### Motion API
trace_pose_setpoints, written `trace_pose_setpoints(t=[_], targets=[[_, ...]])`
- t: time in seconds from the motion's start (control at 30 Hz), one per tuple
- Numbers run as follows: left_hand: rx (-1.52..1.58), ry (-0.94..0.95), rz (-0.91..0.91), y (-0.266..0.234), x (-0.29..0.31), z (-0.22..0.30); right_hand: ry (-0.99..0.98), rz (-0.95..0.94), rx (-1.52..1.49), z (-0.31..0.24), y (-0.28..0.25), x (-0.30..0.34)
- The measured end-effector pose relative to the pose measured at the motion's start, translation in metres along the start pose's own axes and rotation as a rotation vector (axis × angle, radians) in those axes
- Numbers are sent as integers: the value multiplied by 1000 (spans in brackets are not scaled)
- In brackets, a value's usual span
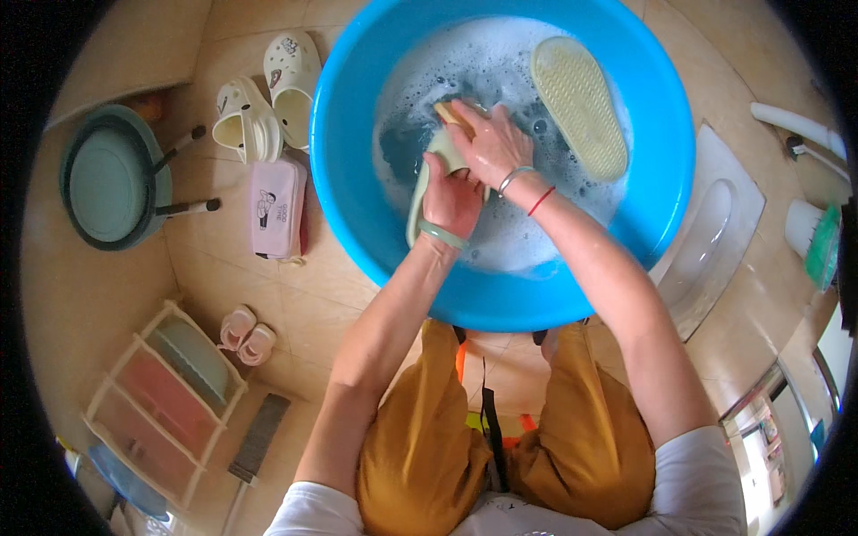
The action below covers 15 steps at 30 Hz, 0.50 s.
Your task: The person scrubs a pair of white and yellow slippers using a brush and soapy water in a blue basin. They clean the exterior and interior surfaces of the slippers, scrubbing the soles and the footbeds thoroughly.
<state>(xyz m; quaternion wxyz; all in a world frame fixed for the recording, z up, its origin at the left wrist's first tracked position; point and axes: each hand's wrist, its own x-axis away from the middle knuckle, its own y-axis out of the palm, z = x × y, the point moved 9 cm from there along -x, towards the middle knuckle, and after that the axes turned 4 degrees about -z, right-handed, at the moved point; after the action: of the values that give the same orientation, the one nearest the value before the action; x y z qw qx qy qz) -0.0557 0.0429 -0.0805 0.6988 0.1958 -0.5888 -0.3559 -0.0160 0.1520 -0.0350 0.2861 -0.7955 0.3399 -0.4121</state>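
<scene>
A wide blue tub [323, 134] holds sudsy water. In it, my left hand [453, 201] is closed around a pale green slipper [416, 201], gripping it near the strap. My right hand [492, 147] is closed on a tan scrub brush [446, 113], pressed at the front of that slipper; the bristles are hidden. A second pale slipper [581, 107] floats sole up at the tub's right, apart from both hands. Foam surrounds the hands.
Left of the tub are white clogs [293, 85], a pink case [275, 210] and stacked basins [105, 188]. Small pink sandals [248, 335] stand by a drawer rack [165, 402]. A squat toilet [710, 232] lies to the right, near a green-bristled brush [820, 250].
</scene>
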Motion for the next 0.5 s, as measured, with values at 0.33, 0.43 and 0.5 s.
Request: trace_pose_setpoints(t=[0.33,0.43,0.5], targets=[[-400,26,167,-21,24,18,89,206,-814,97,15,24],[-943,90,195,2,54,28,-113,352,-388,91,-8,42],[-1444,189,128,23,70,56,-69,338,-271,104,-4,40]])
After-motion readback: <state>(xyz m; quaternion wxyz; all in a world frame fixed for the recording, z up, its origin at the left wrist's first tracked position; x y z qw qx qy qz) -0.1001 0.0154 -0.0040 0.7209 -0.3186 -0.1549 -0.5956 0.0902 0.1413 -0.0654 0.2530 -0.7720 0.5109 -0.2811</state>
